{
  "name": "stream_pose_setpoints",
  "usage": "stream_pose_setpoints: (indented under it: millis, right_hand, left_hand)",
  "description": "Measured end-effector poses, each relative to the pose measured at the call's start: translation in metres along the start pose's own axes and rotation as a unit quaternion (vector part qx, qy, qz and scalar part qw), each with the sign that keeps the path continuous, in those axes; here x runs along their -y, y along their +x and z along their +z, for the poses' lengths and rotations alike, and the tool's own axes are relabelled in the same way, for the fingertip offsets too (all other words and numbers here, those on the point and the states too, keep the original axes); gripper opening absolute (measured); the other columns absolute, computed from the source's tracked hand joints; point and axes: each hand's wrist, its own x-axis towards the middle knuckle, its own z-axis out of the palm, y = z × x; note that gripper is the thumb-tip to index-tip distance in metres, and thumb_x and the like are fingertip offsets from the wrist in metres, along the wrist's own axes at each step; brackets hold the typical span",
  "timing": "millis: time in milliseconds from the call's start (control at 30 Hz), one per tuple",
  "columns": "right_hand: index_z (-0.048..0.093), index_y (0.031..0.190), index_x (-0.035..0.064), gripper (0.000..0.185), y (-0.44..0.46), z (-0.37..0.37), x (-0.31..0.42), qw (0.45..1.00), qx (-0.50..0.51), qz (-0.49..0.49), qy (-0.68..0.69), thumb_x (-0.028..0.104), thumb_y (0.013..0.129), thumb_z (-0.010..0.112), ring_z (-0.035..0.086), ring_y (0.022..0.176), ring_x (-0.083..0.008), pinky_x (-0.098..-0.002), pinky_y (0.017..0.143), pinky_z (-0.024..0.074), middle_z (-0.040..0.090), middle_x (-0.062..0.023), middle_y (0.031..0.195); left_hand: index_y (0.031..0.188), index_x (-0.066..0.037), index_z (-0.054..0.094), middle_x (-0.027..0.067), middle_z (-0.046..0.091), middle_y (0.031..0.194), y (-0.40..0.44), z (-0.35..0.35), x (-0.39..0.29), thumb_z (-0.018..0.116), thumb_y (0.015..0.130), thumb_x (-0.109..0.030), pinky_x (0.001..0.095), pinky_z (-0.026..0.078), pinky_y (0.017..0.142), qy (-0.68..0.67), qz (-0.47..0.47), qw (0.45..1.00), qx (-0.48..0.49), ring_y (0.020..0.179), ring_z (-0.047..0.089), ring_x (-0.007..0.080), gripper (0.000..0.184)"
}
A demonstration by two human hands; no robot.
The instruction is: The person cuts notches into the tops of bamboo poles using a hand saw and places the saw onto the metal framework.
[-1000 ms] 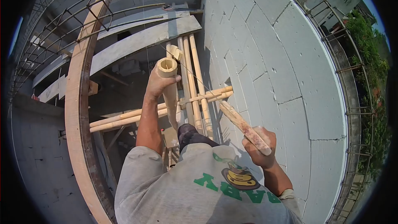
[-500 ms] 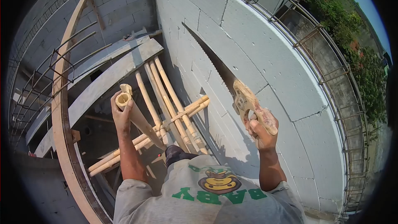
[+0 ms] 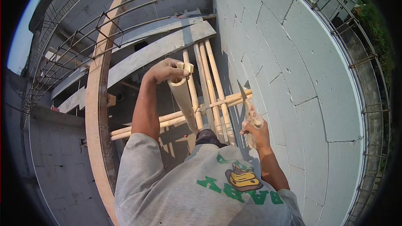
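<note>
My left hand [image 3: 169, 71] is closed at the top end of a bamboo pole [image 3: 183, 96]. Its fingers pinch a pale split piece [image 3: 188, 68] at the rim; whether that piece is loose from the pole I cannot tell. The pole's hollow end faces up and its shaft slants down toward my foot. On the other side, my right hand [image 3: 256, 133] grips the wooden handle of a hand saw [image 3: 251, 113]. Its blade points up and away, seen nearly edge-on, close to the pale block wall and apart from the pole.
Lashed bamboo poles [image 3: 215, 96] stand below, crossed by horizontal ones [image 3: 167, 119]. A long curved timber board [image 3: 98, 92] and a steel rebar cage [image 3: 100, 27] are at left. The block wall [image 3: 289, 79] rises at right, with more rebar [image 3: 374, 111] beyond its top.
My left hand has shifted from around the pole's side to over its rim, now pinching the split piece. The saw has dropped lower and its blade has turned edge-on. The view has swung left.
</note>
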Motion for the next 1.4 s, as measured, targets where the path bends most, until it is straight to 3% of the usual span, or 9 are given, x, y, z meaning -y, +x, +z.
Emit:
stream_pose_setpoints:
  millis: [100,267,433,533,667,700,933,1100,1400]
  right_hand:
    - [0.062,0.096,-0.0019,0.021,0.011,0.007,-0.01,0.999,0.009,0.042,-0.018,0.009,0.084,0.074,0.063,0.063,-0.0142,-0.03,0.059,0.0573,0.064,-0.0067,0.08]
    - [0.063,0.103,-0.0037,0.028,0.04,0.015,-0.025,0.997,-0.022,0.07,-0.034,0.012,0.083,0.074,0.061,0.057,-0.0167,-0.0297,0.056,0.051,0.061,-0.0057,0.072]
    - [0.061,0.108,-0.0046,0.033,0.06,0.027,-0.033,0.995,-0.053,0.076,-0.047,0.01,0.082,0.075,0.06,0.057,-0.0166,-0.0304,0.055,0.0496,0.062,-0.0063,0.076]
    - [0.062,0.106,-0.0045,0.03,0.065,0.037,-0.03,0.993,-0.058,0.089,-0.055,0.01,0.082,0.075,0.061,0.057,-0.0165,-0.0307,0.056,0.0492,0.063,-0.0066,0.077]
    - [0.064,0.098,-0.0021,0.024,0.065,0.048,-0.031,0.986,-0.08,0.121,-0.082,0.012,0.082,0.075,0.061,0.057,-0.016,-0.0305,0.058,0.049,0.064,-0.0061,0.075]
    - [0.062,0.095,-0.0027,0.021,0.064,0.055,-0.029,0.985,-0.1,0.118,-0.075,0.009,0.083,0.074,0.061,0.055,-0.0141,-0.0293,0.055,0.049,0.066,-0.0073,0.075]
    - [0.062,0.096,-0.0025,0.022,0.067,0.061,-0.049,0.979,-0.144,0.135,-0.048,0.01,0.082,0.074,0.062,0.056,-0.0148,-0.0292,0.056,0.049,0.066,-0.0069,0.078]
    - [0.062,0.099,-0.0031,0.025,0.07,0.068,-0.041,0.978,-0.152,0.12,-0.08,0.013,0.084,0.074,0.063,0.057,-0.0146,-0.0297,0.057,0.0511,0.065,-0.0063,0.08]
    - [0.061,0.102,-0.0021,0.029,0.075,0.074,-0.037,0.963,-0.193,0.144,-0.122,0.014,0.085,0.077,0.063,0.06,-0.0136,-0.0296,0.059,0.0517,0.065,-0.0065,0.083]
  left_hand:
    - [0.098,-0.001,0.075,0.0085,0.075,0.087,0.009,-0.007,-0.003,0.079,0.086,-0.026,0.0308,0.055,0.078,-0.018,-0.033,0.999,0.013,0.081,0.071,0.0164,0.028]
    - [0.089,0.001,0.071,0.012,0.074,0.08,0.032,-0.017,0.015,0.074,0.091,-0.023,0.03,0.057,0.069,-0.126,-0.064,0.989,0.045,0.073,0.072,0.0184,0.025]
    - [0.089,-0.001,0.069,0.007,0.07,0.075,0.047,-0.022,0.029,0.075,0.091,-0.027,0.0259,0.053,0.06,-0.178,-0.044,0.982,0.047,0.063,0.067,0.0132,0.027]
    - [0.086,-0.005,0.068,0.0013,0.065,0.068,0.068,-0.025,0.041,0.077,0.09,-0.029,0.0217,0.047,0.055,-0.127,-0.072,0.987,-0.06,0.058,0.06,0.0076,0.026]
    - [0.085,-0.005,0.067,-0.0027,0.062,0.065,0.092,-0.034,0.045,0.078,0.09,-0.027,0.0157,0.041,0.047,-0.141,-0.119,0.98,-0.071,0.05,0.056,0.0033,0.024]
    - [0.083,-0.006,0.065,-0.0042,0.06,0.062,0.099,-0.034,0.049,0.077,0.091,-0.027,0.0143,0.041,0.044,-0.225,-0.109,0.966,-0.065,0.047,0.055,0.0031,0.026]
    - [0.09,-0.006,0.065,-0.0028,0.062,0.072,0.125,-0.044,0.072,0.075,0.092,-0.027,0.0184,0.042,0.047,-0.197,-0.152,0.967,-0.054,0.052,0.054,0.0033,0.023]
    - [0.088,-0.01,0.064,-0.0055,0.057,0.068,0.15,-0.066,0.112,0.074,0.093,-0.034,0.0184,0.036,0.045,-0.174,-0.183,0.965,-0.067,0.05,0.048,0.0027,0.026]
    - [0.082,-0.015,0.061,-0.0097,0.051,0.061,0.192,-0.109,0.201,0.072,0.094,-0.038,0.0189,0.035,0.044,-0.231,-0.195,0.935,-0.184,0.048,0.046,0.0032,0.028]
